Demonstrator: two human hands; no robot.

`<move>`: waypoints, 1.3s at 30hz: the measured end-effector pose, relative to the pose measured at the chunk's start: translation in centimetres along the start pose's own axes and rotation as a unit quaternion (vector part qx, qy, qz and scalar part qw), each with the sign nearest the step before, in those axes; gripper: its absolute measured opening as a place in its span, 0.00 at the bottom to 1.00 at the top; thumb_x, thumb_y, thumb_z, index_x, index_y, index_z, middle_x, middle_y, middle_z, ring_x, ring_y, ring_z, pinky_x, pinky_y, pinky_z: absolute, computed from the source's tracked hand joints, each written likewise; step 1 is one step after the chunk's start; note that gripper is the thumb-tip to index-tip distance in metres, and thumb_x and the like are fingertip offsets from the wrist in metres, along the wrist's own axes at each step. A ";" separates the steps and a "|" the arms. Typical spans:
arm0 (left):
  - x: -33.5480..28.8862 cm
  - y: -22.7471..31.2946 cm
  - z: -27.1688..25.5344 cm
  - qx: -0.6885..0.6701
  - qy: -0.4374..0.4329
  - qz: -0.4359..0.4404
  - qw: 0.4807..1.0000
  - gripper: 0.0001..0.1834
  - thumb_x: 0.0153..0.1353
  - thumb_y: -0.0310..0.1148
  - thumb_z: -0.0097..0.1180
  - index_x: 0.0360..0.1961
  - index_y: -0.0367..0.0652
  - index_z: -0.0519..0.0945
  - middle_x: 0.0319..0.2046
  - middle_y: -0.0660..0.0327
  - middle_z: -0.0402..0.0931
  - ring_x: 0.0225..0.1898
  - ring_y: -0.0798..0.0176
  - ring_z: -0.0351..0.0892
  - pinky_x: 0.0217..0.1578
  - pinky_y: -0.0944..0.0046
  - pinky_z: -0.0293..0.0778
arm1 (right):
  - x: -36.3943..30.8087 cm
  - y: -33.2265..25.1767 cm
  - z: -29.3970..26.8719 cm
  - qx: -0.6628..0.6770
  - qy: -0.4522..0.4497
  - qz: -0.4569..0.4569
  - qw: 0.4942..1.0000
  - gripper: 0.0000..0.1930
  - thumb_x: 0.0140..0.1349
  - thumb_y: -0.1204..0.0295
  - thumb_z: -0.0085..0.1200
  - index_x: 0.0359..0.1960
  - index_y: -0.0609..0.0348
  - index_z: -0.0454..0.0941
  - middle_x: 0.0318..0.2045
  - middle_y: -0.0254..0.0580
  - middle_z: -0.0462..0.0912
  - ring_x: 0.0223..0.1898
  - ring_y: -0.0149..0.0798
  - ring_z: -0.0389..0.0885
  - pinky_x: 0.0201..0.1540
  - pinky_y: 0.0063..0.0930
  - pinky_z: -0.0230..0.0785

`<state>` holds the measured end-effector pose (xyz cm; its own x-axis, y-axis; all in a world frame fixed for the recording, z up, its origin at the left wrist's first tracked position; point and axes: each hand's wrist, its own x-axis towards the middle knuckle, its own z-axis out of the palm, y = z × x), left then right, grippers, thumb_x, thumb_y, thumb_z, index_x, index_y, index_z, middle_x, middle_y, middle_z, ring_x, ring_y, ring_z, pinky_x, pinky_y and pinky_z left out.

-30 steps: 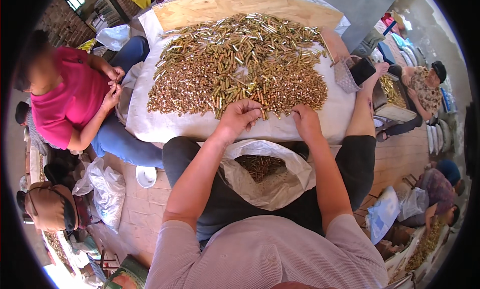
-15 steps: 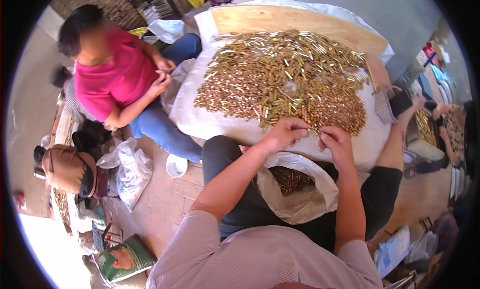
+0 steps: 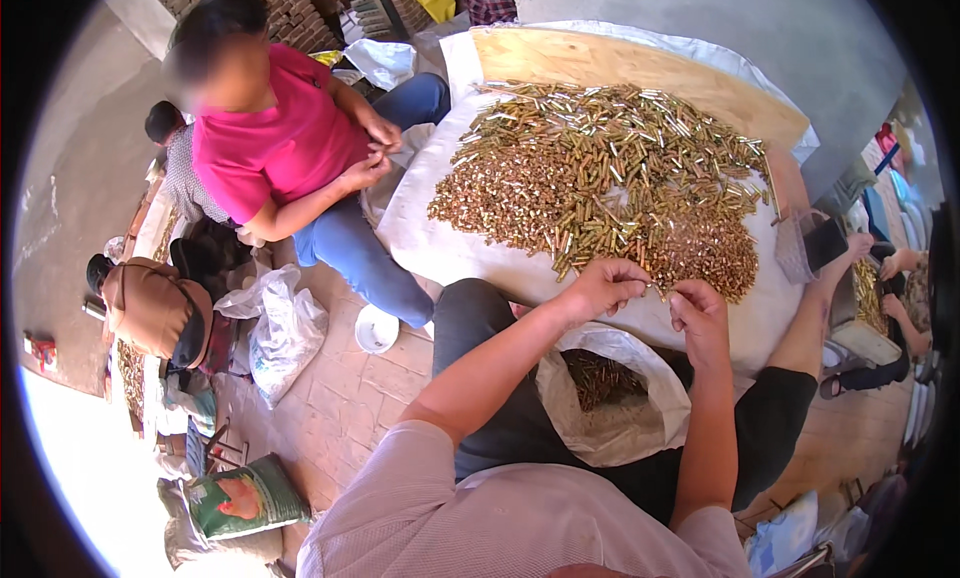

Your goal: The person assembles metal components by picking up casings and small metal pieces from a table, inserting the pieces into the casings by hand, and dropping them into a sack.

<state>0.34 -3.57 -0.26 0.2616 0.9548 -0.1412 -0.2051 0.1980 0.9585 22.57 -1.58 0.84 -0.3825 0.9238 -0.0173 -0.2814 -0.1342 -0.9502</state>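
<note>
My left hand is closed in a pinch at the near edge of a heap of small brass-coloured metal cylinders. Close by on its right, my right hand pinches too, its fingertips almost meeting the left ones. A tiny brass-coloured metal piece shows at the fingertips, too small to make out fully. Copper-toned smaller pieces lie just beyond my hands. Below them, an open white woven sack rests between my legs, with dark brownish metal pieces inside.
The heap lies on a white-covered table with a wooden board along its far edge. At the left a person in a pink shirt sits with hands together. A white bowl and a plastic bag stand on the brick floor.
The whole view has shifted, so the table and the person sit farther right and lower. My hands stay close together at the heap's near edge, still pinching.
</note>
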 end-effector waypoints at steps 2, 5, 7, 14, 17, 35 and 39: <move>0.2 -0.1 0.2 -0.008 -0.005 0.006 1.000 0.11 0.64 0.33 0.61 0.45 0.42 0.81 0.28 0.69 0.77 0.21 0.78 0.68 0.19 0.75 0.63 | -0.1 -0.2 0.0 0.000 0.016 0.006 1.000 0.05 0.61 0.79 0.58 0.39 0.61 0.78 0.25 0.33 0.78 0.23 0.25 0.72 0.24 0.20 0.63; 0.2 -0.5 -0.3 -0.007 -0.005 0.011 1.000 0.10 0.64 0.33 0.61 0.45 0.42 0.82 0.27 0.69 0.76 0.21 0.78 0.68 0.19 0.75 0.63 | 0.0 -0.3 0.7 0.013 0.013 0.007 1.000 0.05 0.61 0.79 0.57 0.39 0.61 0.78 0.24 0.34 0.78 0.23 0.26 0.73 0.24 0.20 0.64; -0.1 -0.4 -0.5 0.000 0.006 0.013 1.000 0.10 0.64 0.33 0.61 0.45 0.42 0.82 0.27 0.69 0.76 0.21 0.78 0.68 0.19 0.75 0.63 | 0.1 -0.2 1.1 -0.001 0.005 0.008 1.000 0.05 0.61 0.80 0.57 0.39 0.61 0.78 0.24 0.34 0.78 0.23 0.26 0.73 0.24 0.21 0.65; -0.1 0.0 0.5 0.004 0.019 0.025 1.000 0.09 0.64 0.32 0.61 0.43 0.41 0.83 0.24 0.69 0.76 0.20 0.77 0.69 0.18 0.73 0.64 | -0.3 0.4 0.5 -0.057 0.034 -0.002 0.998 0.06 0.60 0.81 0.57 0.39 0.63 0.77 0.24 0.36 0.78 0.23 0.27 0.74 0.24 0.21 0.65; -0.3 0.0 0.4 0.016 0.011 0.038 0.999 0.08 0.64 0.32 0.60 0.42 0.41 0.83 0.24 0.69 0.76 0.20 0.77 0.69 0.18 0.73 0.66 | -0.3 0.4 1.3 -0.056 0.027 0.000 0.998 0.06 0.60 0.82 0.57 0.39 0.63 0.77 0.24 0.36 0.77 0.22 0.27 0.74 0.24 0.20 0.65; 0.3 -1.8 -1.8 0.058 0.043 0.088 0.993 0.08 0.63 0.30 0.61 0.42 0.41 0.85 0.20 0.70 0.73 0.18 0.78 0.66 0.17 0.74 0.62 | 0.6 1.0 2.6 -0.068 0.006 0.009 0.998 0.08 0.60 0.77 0.60 0.40 0.64 0.78 0.26 0.37 0.79 0.25 0.29 0.76 0.27 0.23 0.70; 0.4 -0.6 0.2 0.006 0.007 0.019 1.000 0.09 0.63 0.30 0.61 0.42 0.37 0.83 0.22 0.69 0.73 0.19 0.77 0.67 0.18 0.74 0.63 | 0.0 0.8 0.9 -0.027 0.008 -0.007 1.000 0.06 0.60 0.79 0.61 0.38 0.62 0.79 0.26 0.36 0.80 0.25 0.27 0.77 0.25 0.21 0.69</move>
<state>0.80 -3.37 -0.87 0.2415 0.9643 -0.1083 -0.2027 0.1593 0.9662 21.57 -1.99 0.31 -0.3652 0.9309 -0.0072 -0.2389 -0.1012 -0.9658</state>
